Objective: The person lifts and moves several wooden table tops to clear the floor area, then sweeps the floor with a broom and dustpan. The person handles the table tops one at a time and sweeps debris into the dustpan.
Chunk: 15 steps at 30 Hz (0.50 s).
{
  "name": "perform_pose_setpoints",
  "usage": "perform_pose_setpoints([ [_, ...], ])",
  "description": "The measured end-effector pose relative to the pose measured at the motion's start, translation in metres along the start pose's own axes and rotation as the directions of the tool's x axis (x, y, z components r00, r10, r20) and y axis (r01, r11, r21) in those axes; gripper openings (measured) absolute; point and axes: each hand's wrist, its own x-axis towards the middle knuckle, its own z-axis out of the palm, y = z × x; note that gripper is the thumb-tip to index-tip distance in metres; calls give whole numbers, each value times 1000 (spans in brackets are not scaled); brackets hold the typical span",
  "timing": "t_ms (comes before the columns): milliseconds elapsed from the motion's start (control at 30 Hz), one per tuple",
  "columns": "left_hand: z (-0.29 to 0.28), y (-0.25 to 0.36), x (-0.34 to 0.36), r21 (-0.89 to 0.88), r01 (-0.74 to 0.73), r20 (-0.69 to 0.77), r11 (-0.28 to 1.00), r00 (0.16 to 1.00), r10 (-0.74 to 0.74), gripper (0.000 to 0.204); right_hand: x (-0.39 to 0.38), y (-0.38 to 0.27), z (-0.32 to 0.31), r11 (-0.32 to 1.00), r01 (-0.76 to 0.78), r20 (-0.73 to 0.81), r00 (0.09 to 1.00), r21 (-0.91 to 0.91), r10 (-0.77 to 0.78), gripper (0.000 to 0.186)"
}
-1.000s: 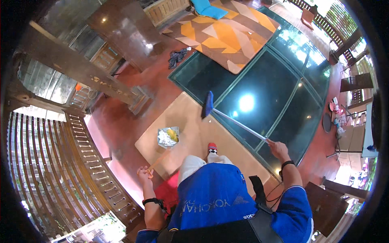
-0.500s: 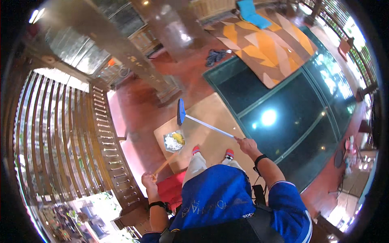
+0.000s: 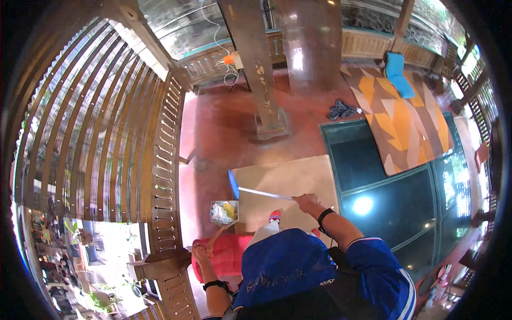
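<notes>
At the lower edge, blue shirt: the person's blue top (image 3: 282, 261) fills the foreground, with a dark wristband at each wrist.
Left hand: fingers of the left hand (image 3: 202, 253) curled closed around the dustpan's orange-brown handle (image 3: 216, 234), over the edge of a red cushion (image 3: 226, 258).
Right hand: the right hand (image 3: 308, 203) closed around the near end of the broom's pale pole (image 3: 265, 193), above the beige mat (image 3: 298, 173).
Dustpan: the grey dustpan (image 3: 222, 222) sits by the mat's left edge, carrying crumpled white scraps (image 3: 218, 211) and a yellow piece (image 3: 230, 209).
Broom: the blue brush head (image 3: 233, 184) is just beyond the dustpan at the mat's left edge; whether it touches the floor I cannot tell.
Glass floor panels: dark glass panels (image 3: 384, 208) lie right of the mat, reflecting a bright light.
Post: a wooden post (image 3: 261, 80) stands on the red floor (image 3: 213, 128).
Rug: beyond the glass's near part, a geometric rug (image 3: 408, 130) bears a bright blue cushion (image 3: 398, 76); a dark crumpled cloth (image 3: 341, 110) lies just left.
</notes>
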Motion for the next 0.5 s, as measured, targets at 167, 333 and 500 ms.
perform_pose_setpoints([
  [167, 5, 0, 45, 217, -40, 123, 975, 992, 13, 16, 9, 1, -1, 999, -50, 23, 999, -1, 50, 42],
  [333, 27, -6, 99, 140, 41, 166, 989, 984, -64, 3, -32, 42, 30, 946, -309, 49, 951, 96, 306, 44],
  [500, 70, -8, 151, 225, 191, 274, 955, 929, -250, 7, -119, 66, 58, 783, -614, 209, 782, 100, 587, 49],
])
